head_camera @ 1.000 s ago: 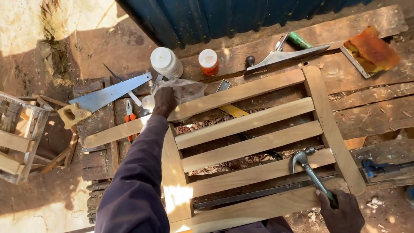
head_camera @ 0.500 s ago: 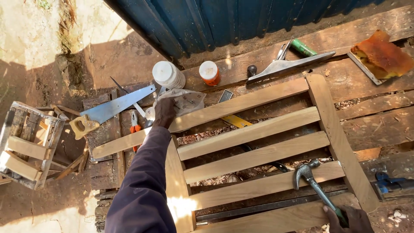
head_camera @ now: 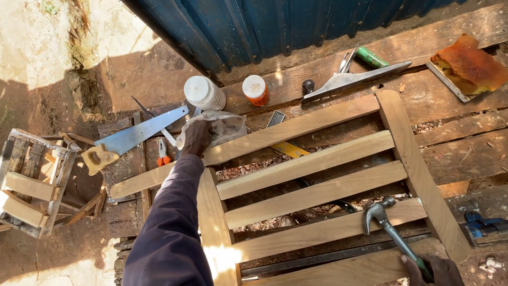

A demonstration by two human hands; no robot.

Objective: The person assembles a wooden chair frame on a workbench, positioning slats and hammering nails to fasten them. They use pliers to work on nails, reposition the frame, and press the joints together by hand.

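R hand (head_camera: 436,270) half cut off, w/ hammer (head_camera: 389,228)

You stand over a rough plank bench (head_camera: 328,79) set against a dark blue corrugated wall (head_camera: 296,26); sunlit bare earth (head_camera: 47,47) lies off its left edge.

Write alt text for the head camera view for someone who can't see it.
A person's left hand reaches into a crumpled plastic bag beside a slatted wooden frame on a rough workbench, while the right hand holds a claw hammer over the frame. A handsaw, two lidded jars and a metal square lie nearby.
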